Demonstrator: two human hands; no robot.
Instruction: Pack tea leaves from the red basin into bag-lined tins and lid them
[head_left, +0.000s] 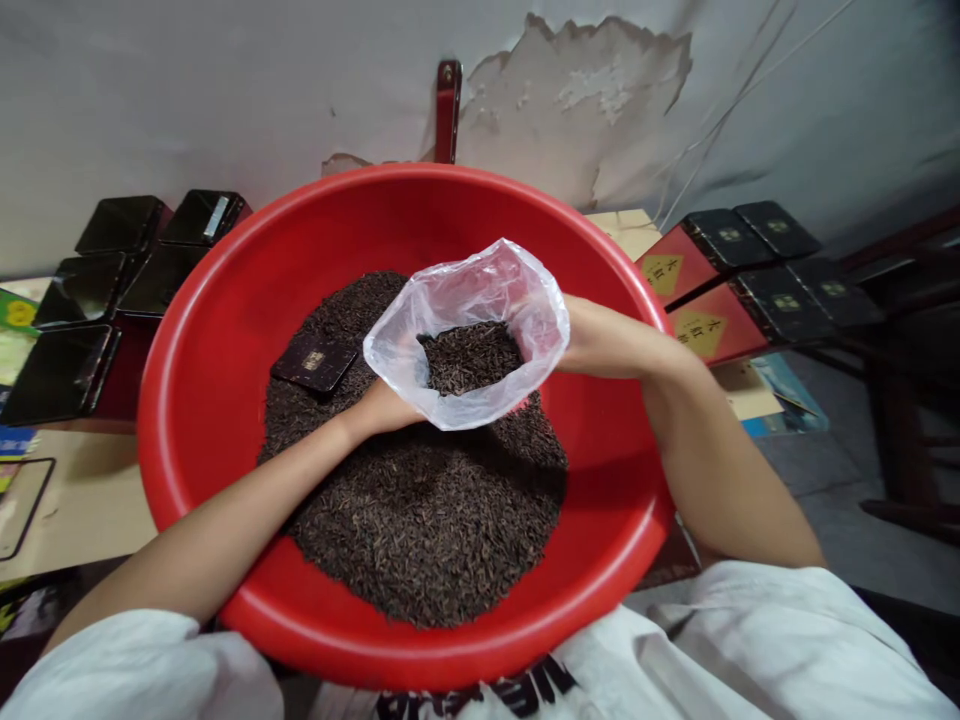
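- Holding a clear plastic bag [480, 310] open over a big red basin [195, 400], we use both hands at once.
- Our left hand [382, 408] comes in from 8 o'clock with a long, almost straight arm. It sits under the bag's near edge, touching it. The bag hides the fingers, so we cannot tell if they are open or closed.
- Our right hand [600, 338] comes in from 4 o'clock. That arm bends sharply at the elbow and crosses the basin's rim. The hand presses on the bag's side at 3 o'clock. Its fingers are hidden too, so we cannot tell how they are.
- The bag sits in the middle of the basin, mouth up, with dark tea leaves [427, 520] inside it and piled all around it.
- A small dark lid [313, 362] lies on the leaves at 10 o'clock, just beside the bag.
- Black tins [97, 290] stand outside the basin at 9 o'clock.
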